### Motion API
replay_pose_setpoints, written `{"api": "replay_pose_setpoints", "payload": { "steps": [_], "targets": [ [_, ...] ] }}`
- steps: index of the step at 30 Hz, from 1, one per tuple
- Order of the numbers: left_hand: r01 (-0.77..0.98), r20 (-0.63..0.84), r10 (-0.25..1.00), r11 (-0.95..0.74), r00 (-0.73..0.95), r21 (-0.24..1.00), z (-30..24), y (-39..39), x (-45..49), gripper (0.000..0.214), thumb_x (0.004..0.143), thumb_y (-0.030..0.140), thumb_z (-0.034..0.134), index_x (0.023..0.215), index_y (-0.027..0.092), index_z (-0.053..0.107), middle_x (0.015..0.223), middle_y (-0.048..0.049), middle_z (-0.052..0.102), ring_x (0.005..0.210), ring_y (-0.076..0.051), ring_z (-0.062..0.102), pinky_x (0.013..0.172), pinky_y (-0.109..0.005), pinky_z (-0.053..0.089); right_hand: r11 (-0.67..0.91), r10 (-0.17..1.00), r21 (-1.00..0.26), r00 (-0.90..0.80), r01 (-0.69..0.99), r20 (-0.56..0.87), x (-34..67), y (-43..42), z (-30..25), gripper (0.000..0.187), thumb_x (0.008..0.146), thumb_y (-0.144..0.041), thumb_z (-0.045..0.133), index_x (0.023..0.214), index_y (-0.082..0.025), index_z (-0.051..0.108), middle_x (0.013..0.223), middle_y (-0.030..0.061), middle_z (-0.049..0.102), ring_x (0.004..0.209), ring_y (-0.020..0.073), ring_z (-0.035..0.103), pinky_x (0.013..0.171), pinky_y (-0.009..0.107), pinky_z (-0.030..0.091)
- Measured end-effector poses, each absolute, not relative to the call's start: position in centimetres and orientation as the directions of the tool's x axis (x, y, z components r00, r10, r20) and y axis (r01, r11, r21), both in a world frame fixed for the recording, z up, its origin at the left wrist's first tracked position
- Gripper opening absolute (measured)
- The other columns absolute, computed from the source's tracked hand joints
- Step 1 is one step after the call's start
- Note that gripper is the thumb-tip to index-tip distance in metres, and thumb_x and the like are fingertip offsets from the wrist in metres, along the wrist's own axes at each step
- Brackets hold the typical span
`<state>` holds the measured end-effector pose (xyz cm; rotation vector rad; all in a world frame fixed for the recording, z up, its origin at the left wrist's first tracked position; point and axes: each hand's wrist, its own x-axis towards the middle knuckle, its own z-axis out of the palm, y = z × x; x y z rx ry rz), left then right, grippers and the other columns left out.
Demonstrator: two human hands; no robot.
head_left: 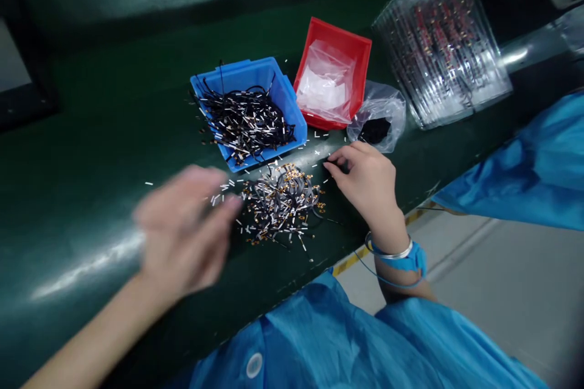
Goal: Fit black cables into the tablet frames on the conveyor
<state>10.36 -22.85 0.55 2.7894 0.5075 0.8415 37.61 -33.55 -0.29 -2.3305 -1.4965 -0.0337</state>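
My left hand (pixel 187 231), smeared by motion, hovers left of a loose pile of short black cables (pixel 283 203) with white sleeves and gold-coloured ends. What its fingers hold, if anything, does not show. Right of the pile, my right hand (pixel 367 182) is closed in a pinch low over the table, thumb and forefinger close together; what lies between the fingertips is too small to make out. Small white tube pieces (pixel 222 189) are scattered around the pile. Behind it stands a blue bin (pixel 296 106) heaped with black cables (pixel 249 118) that also carry white sleeves.
A red bin (pixel 342 31) holding a clear plastic bag (pixel 322 85) stands right of the blue one. Beside it sits a bag with black contents (pixel 376 129). Stacked clear trays (pixel 444 51) lie at the back right of the green table (pixel 104 127). Another person's blue sleeve (pixel 524 164) reaches in at the right.
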Motion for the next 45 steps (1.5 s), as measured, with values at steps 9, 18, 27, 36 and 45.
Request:
{"api": "replay_pose_setpoints", "payload": {
  "steps": [9,18,27,36,45],
  "targets": [
    [0.218,0.256,0.252,-0.964,0.933,0.154,-2.0,-29.3,18.2,0.054,0.093,0.039,0.045,0.131,0.002,0.053,0.142,-0.019,0.05,0.132,-0.031,0.045,0.109,-0.044,0.032,-0.059,0.977,-0.3,0.117,0.952,0.18,40.4,-33.0,-0.1,0.012,0.082,-0.015,0.06,0.078,-0.023,0.069,0.08,0.0032,0.068,0.078,0.0202,0.059,0.067,0.033,0.046],
    [0.191,0.191,0.216,-0.971,0.957,0.142,-3.2,-29.2,17.6,0.059,0.097,0.044,0.036,0.138,0.003,0.046,0.148,-0.0156,0.043,0.139,-0.029,0.035,0.115,-0.04,0.022,-0.059,0.974,-0.425,0.146,0.903,0.174,40.7,-33.1,-0.9,0.009,0.082,-0.017,0.061,0.074,-0.022,0.064,0.068,0.0004,0.059,0.067,0.0165,0.054,0.061,0.03,0.042],
    [0.188,0.201,0.233,-0.957,0.951,0.22,-3.3,-29.1,17.7,0.056,0.096,0.042,0.04,0.135,0.002,0.048,0.147,-0.0193,0.043,0.139,-0.03,0.036,0.114,-0.041,0.023,0.144,0.966,-0.441,-0.03,0.886,0.255,37.5,-31.5,-0.7,0.013,0.089,-0.022,0.057,0.078,-0.022,0.065,0.075,0.0023,0.066,0.072,0.0161,0.056,0.065,0.031,0.047],
    [0.199,0.152,0.236,-0.954,0.96,0.224,-2.8,-29.0,17.9,0.055,0.093,0.042,0.046,0.134,0.005,0.049,0.147,-0.0195,0.043,0.138,-0.029,0.037,0.112,-0.042,0.029,0.218,0.965,-0.291,-0.161,0.931,0.208,37.5,-30.4,-1.3,0.02,0.091,-0.022,0.051,0.08,-0.023,0.068,0.078,0.0037,0.068,0.076,0.018,0.056,0.07,0.034,0.05],
    [0.2,0.167,0.236,-0.958,0.957,0.207,-2.9,-28.9,18.1,0.052,0.094,0.041,0.045,0.132,0.005,0.049,0.145,-0.0185,0.045,0.137,-0.029,0.038,0.114,-0.042,0.027,0.274,0.924,-0.132,-0.222,0.953,0.312,37.9,-32.1,-1.5,0.024,0.089,-0.013,0.051,0.093,-0.025,0.072,0.086,0.0036,0.07,0.076,0.0164,0.055,0.064,0.03,0.048]
  ]
}}
